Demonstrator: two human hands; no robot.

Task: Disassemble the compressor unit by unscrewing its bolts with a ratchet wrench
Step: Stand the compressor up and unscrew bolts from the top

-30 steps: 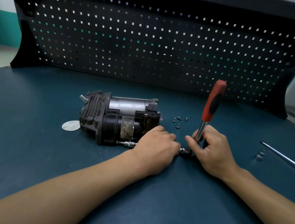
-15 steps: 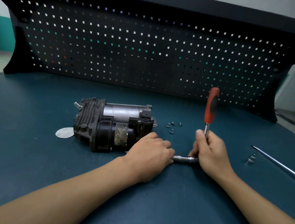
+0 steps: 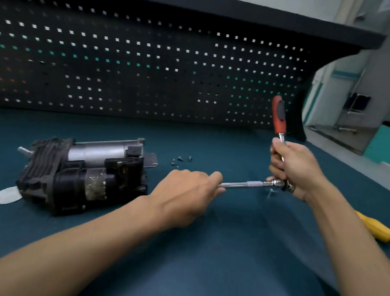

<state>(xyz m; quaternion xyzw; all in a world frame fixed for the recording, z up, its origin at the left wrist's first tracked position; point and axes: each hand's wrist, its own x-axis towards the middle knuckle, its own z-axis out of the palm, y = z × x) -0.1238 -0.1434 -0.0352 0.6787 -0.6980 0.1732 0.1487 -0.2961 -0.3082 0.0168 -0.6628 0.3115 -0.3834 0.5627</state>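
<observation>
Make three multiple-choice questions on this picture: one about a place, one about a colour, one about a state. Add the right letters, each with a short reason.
1. Where do the loose bolts lie? A in a tray; B on the table, right of the compressor; C on a shelf.
2. What colour is the grip of the ratchet wrench? A yellow; B blue; C red.
3. What does the right hand do? A holds the wrench shaft, wrench about upright; B lies flat and open; C pinches a bolt.
Key: 1 B, they lie scattered on the table top; 2 C, the grip is plainly red; 3 A, its fingers curl round the shaft.
</observation>
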